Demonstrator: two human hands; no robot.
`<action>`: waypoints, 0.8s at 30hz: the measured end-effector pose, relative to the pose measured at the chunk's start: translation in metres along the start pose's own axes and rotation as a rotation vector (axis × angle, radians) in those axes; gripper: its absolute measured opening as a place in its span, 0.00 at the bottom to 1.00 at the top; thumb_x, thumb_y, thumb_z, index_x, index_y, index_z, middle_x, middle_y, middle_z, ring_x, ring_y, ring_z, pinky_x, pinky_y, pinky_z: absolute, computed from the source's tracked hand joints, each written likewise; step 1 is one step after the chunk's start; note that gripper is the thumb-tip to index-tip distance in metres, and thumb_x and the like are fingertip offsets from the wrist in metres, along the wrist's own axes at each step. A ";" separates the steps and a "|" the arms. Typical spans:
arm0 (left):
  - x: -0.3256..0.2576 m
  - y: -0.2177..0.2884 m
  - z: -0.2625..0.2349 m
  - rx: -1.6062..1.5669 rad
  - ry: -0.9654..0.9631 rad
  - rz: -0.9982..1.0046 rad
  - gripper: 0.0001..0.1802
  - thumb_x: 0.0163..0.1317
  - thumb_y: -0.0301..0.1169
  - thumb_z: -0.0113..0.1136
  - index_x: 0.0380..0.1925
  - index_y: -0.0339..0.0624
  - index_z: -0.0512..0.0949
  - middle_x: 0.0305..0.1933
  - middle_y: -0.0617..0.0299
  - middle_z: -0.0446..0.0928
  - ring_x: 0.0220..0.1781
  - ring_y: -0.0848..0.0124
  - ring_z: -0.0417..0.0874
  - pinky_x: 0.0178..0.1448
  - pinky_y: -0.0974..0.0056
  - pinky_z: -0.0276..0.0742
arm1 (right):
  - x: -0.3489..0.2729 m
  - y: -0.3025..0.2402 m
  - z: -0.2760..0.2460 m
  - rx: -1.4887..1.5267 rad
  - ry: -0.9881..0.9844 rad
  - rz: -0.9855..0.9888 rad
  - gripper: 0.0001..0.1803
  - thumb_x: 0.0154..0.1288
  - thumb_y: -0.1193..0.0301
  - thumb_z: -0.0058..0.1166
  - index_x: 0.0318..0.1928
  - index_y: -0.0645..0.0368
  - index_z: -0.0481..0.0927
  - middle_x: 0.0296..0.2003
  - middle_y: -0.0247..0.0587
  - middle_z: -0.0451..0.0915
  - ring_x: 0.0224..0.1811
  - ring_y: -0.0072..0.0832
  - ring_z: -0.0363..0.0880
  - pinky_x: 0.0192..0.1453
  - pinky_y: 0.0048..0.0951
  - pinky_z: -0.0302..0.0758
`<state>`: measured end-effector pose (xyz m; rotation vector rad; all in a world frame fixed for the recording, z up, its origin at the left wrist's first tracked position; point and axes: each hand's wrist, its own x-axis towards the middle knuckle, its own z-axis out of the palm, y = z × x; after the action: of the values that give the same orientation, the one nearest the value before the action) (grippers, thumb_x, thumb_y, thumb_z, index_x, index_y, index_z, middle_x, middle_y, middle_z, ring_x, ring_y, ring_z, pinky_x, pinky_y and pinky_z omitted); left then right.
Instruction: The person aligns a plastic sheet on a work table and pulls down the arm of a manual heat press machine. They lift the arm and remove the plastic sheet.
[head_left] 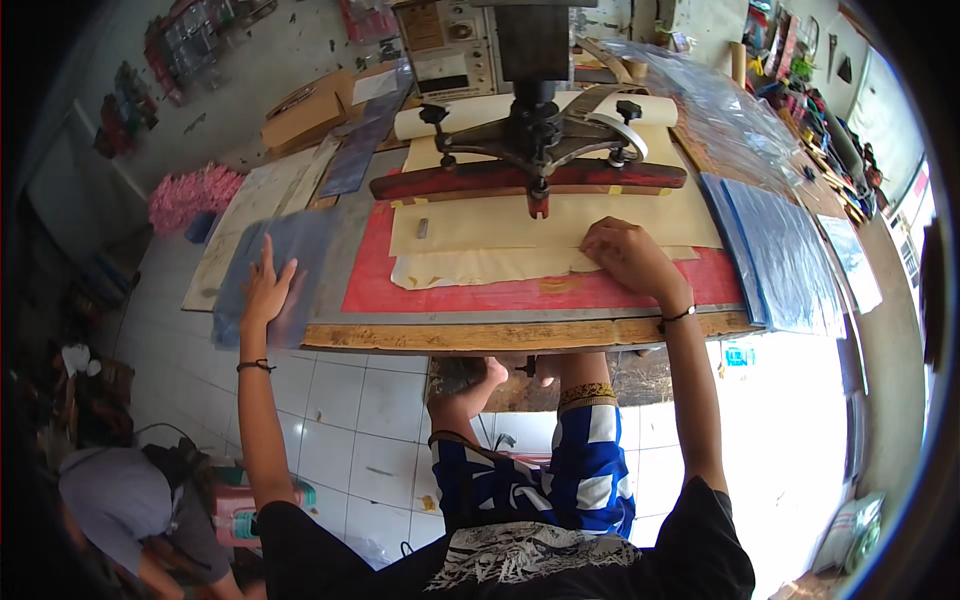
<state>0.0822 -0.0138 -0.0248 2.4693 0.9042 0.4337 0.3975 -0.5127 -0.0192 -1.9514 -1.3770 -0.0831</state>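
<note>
The person is standing at a wooden-edged tabletop [520,335] under a press machine [535,120], and the work appears to be in mid-course rather than near its end. The right hand [625,255] is pressing down on cream paper sheets [500,245] lying on a red mat [520,292] just in front of the machine's red bar [530,180]; its fingers are bent over the sheet edge, but whether they are pinching the paper or only holding it flat cannot be told. The left hand [265,290] is lying flat, fingers spread and released, on a bluish plastic sheet [275,270] at the left end of the tabletop, touching it without grasping.

Judging by the layout, the paper is already placed under the press, while the plastic sheet under the left hand is not yet brought to it. A stack of blue plastic sheets [785,255] is resting to the right, seemingly awaiting use.

How many paper sheets are overlapping is hard to make out. The press head is cut off at the top edge, and the fisheye rim is bending and darkening the corners. Another person [130,510] is crouching at lower left, partly hidden in shadow.
</note>
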 end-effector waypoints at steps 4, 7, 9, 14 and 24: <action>0.013 -0.020 0.002 0.632 0.014 -0.026 0.52 0.65 0.70 0.40 0.78 0.50 0.42 0.81 0.46 0.45 0.81 0.44 0.40 0.80 0.42 0.45 | 0.000 0.006 0.000 -0.024 -0.028 -0.094 0.06 0.61 0.80 0.56 0.39 0.64 0.83 0.39 0.45 0.82 0.38 0.36 0.85 0.45 0.32 0.80; 0.003 0.008 0.007 0.598 0.172 0.029 0.42 0.68 0.64 0.43 0.71 0.48 0.57 0.75 0.46 0.55 0.74 0.47 0.59 0.75 0.48 0.58 | -0.003 0.010 -0.001 -0.037 -0.023 -0.098 0.06 0.61 0.80 0.56 0.38 0.64 0.83 0.39 0.44 0.83 0.38 0.36 0.85 0.45 0.32 0.80; 0.004 0.022 0.010 0.444 0.230 0.045 0.34 0.71 0.58 0.47 0.65 0.45 0.73 0.69 0.45 0.69 0.68 0.49 0.74 0.71 0.52 0.68 | -0.004 0.015 0.000 -0.050 -0.004 -0.122 0.05 0.61 0.80 0.56 0.38 0.64 0.83 0.39 0.44 0.83 0.38 0.36 0.85 0.45 0.33 0.80; 0.007 0.042 0.016 0.531 -0.040 -0.200 0.43 0.71 0.61 0.41 0.78 0.53 0.47 0.79 0.40 0.47 0.81 0.45 0.45 0.79 0.35 0.33 | -0.001 0.018 -0.001 -0.094 0.028 -0.193 0.05 0.62 0.77 0.57 0.38 0.61 0.84 0.37 0.41 0.84 0.37 0.34 0.85 0.44 0.36 0.79; 0.014 0.246 0.003 -0.838 0.051 0.725 0.38 0.71 0.65 0.39 0.35 0.38 0.80 0.25 0.62 0.74 0.24 0.70 0.70 0.49 0.52 0.69 | 0.045 0.119 -0.121 -0.087 0.875 0.245 0.14 0.73 0.63 0.53 0.50 0.57 0.83 0.32 0.45 0.87 0.35 0.30 0.87 0.41 0.31 0.78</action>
<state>0.2217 -0.1704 0.1044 1.8918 -0.2098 0.8933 0.5577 -0.5673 0.0262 -1.7843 -0.5606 -0.7861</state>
